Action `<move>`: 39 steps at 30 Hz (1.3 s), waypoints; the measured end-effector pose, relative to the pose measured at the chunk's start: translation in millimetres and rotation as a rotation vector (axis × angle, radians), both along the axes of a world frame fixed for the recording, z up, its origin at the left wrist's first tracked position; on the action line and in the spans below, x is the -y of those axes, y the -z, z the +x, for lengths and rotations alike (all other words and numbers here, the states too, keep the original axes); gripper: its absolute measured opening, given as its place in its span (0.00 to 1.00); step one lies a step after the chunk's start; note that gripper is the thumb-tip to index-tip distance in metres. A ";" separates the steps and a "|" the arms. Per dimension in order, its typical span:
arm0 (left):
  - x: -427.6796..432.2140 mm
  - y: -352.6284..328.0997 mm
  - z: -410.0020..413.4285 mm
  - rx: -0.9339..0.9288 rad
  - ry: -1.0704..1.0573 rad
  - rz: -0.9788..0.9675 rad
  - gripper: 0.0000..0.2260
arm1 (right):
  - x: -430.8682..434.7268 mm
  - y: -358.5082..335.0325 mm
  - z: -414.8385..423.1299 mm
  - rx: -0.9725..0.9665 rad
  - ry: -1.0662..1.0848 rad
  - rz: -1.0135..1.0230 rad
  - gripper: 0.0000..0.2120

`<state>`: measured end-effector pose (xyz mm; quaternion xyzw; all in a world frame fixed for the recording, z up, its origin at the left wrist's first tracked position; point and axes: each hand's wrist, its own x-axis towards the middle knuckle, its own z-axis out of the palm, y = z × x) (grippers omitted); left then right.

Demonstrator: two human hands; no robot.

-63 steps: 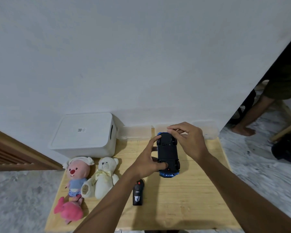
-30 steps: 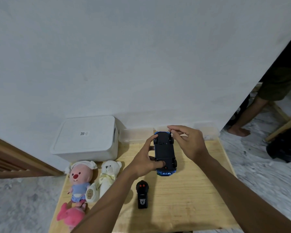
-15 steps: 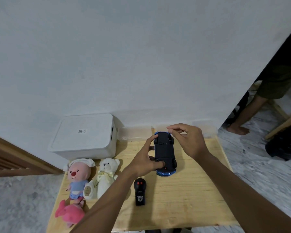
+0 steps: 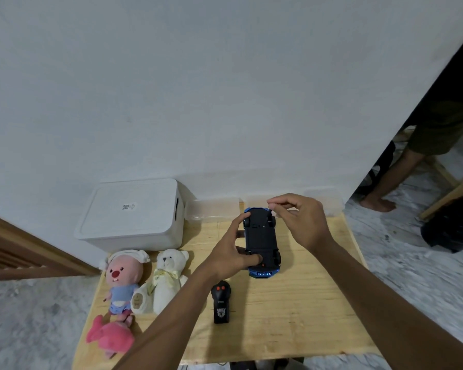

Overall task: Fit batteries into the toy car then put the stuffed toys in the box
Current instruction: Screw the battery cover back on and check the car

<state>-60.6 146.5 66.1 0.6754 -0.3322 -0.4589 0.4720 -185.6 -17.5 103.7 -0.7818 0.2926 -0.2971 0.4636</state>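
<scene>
A blue toy car (image 4: 261,236) lies upside down on the wooden table (image 4: 305,303), its black underside facing up. My left hand (image 4: 230,252) grips the car from the left, thumb on the near end and forefinger by a far wheel. My right hand (image 4: 302,222) hovers at the car's far right corner, its thumb and forefinger pinching something thin and dark that is too small to make out. A closed white box (image 4: 131,212) stands at the back left. In front of it lie a pink-faced plush (image 4: 120,279), a white bear (image 4: 166,279) and a pink plush (image 4: 110,337).
A black remote control (image 4: 221,303) lies near the table's front, under my left forearm. Clear plastic containers (image 4: 214,209) line the wall behind the car. Past the table's right edge stand another person's bare leg (image 4: 385,182) and a black bag (image 4: 455,225).
My right hand's fingertips have lifted slightly off the car's far end. The left hand keeps the same hold on the car, and only the camera has shifted.
</scene>
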 end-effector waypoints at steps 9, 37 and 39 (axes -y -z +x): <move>-0.4 1.1 -3.3 -0.007 0.002 -0.009 0.42 | -6.7 6.0 0.7 0.022 0.014 -0.048 0.06; -0.7 1.7 8.8 -0.012 -0.010 -0.014 0.43 | -7.6 7.1 5.8 0.029 -0.008 -0.014 0.10; -0.1 1.2 10.2 -0.009 -0.012 -0.013 0.43 | -6.8 8.4 3.9 0.017 -0.028 -0.032 0.11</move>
